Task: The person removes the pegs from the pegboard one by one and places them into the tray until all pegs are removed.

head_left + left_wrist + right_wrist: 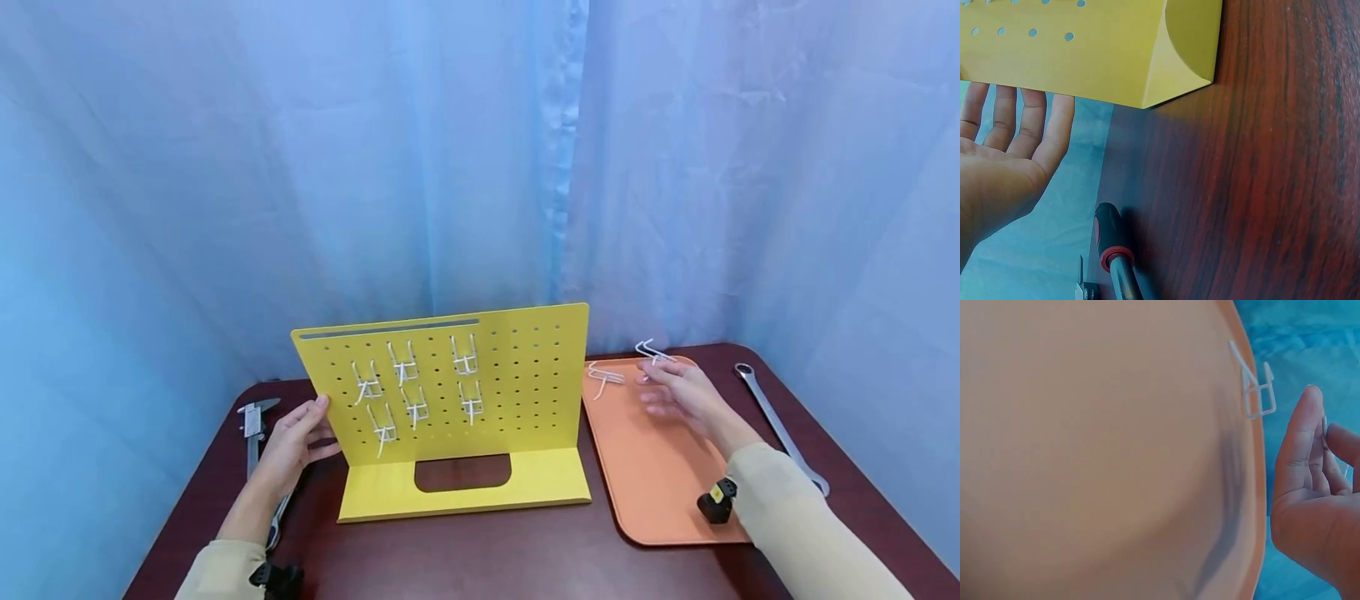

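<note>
A yellow pegboard stands on the table, several white wire hooks hanging on its left and middle part. My left hand grips its left edge, thumb in front and fingers behind. Over the far end of an orange tray, my right hand pinches another white wire hook between thumb and fingers. That hook is mostly hidden by the hand in the right wrist view. One more white hook lies at the tray's far left corner, just left of the right hand.
Right of the tray lies a long metal wrench. On the left are a caliper and a metal tool with a black and red handle. The dark wooden table ends against pale blue curtains.
</note>
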### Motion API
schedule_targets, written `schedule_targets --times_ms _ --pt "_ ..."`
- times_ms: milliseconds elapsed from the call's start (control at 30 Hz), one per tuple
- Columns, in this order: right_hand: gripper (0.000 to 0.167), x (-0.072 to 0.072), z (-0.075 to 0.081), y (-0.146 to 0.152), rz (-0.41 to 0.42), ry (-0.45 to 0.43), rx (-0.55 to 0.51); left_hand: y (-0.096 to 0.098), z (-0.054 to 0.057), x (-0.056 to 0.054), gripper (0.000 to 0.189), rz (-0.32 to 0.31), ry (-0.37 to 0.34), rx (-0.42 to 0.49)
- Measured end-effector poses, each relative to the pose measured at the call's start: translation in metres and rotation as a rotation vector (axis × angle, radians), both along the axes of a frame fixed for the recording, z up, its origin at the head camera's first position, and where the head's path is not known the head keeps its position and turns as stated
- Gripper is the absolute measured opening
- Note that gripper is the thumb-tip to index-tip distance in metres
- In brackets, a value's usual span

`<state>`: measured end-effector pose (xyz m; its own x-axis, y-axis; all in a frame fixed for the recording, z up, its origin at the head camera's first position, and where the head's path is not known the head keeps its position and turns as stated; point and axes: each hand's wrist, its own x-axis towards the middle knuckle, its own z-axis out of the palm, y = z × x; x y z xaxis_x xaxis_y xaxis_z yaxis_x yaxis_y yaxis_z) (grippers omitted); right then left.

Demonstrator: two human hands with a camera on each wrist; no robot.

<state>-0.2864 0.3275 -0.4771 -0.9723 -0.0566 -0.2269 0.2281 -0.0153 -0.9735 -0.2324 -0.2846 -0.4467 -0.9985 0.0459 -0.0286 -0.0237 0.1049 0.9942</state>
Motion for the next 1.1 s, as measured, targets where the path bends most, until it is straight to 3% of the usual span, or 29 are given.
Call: schedule_targets --times_ms 200,400,767,1100 --pt "0.066 0.002 -0.008 0.005 0.031 -0.043 0.044 0.001 -0.001 0.0 0.043 -0.011 0.007 -0.002" --pt "0.067 0.001 -0.016 0.008 0.043 -0.097 0.062 0.001 -0.002 -0.002 0.042 -0.006 -0.002 0.007" --pt "0.061 -0.007 -0.02 0.007 0.114 -0.068 0.127 -0.001 -0.002 0.0 0.038 -0.001 -0.003 0.012" --pt "0.057 -0.01 -0.016 -0.003 0.024 -0.175 0.081 0.0 -0.003 0.0 0.043 0.011 -0.014 0.004"
